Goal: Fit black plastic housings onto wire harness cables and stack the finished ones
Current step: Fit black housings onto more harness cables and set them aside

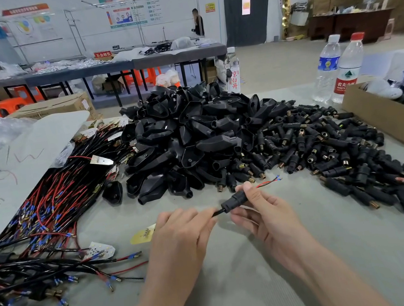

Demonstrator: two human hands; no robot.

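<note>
Black tubular plastic housing point(235, 201): head view; threaded onto a thin black cable point(217, 213) and held just above the grey table point(244, 291), in front of the piles.
Right hand point(265, 211): thumb and fingers clamped round the housing; red and black wire ends point(269, 182) poke out past the thumb.
Left hand point(181, 231): fingertips pinch the cable just beside the housing's near end.
Heap of wide black plastic shells point(188, 139): mid-table, behind the hands.
Spread of small black tubular housings with brass ends point(325, 138): right of the heap, touching it.
Bundle of red and black harness cables point(52, 200): on the left, ends tipped blue.
Brown cardboard box point(389, 120): at the right edge.
Clear water bottles point(326, 69): two, upright, just behind the box.
</note>
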